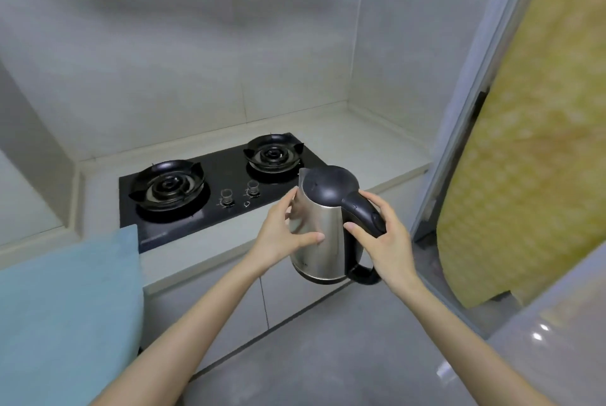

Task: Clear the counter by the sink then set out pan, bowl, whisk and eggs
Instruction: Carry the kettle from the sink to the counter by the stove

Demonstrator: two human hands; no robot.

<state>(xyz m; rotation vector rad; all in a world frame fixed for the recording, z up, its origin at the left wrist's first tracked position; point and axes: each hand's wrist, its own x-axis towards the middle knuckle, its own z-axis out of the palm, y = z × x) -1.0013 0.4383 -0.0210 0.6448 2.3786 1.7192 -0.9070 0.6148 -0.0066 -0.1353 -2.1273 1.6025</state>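
Grey counter, 2-burner hob; kettle aloft, right hand clamped on handle, left hand cupping body

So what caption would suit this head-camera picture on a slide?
A steel electric kettle held before a two-burner gas hob, left hand on its body, right hand round its handle.

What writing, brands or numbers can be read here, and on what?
Nothing is legible.
kettle: faint mark low on the steel, too blurred to read.
hob: pale print along the front edge, marks by the knobs, too small to read.
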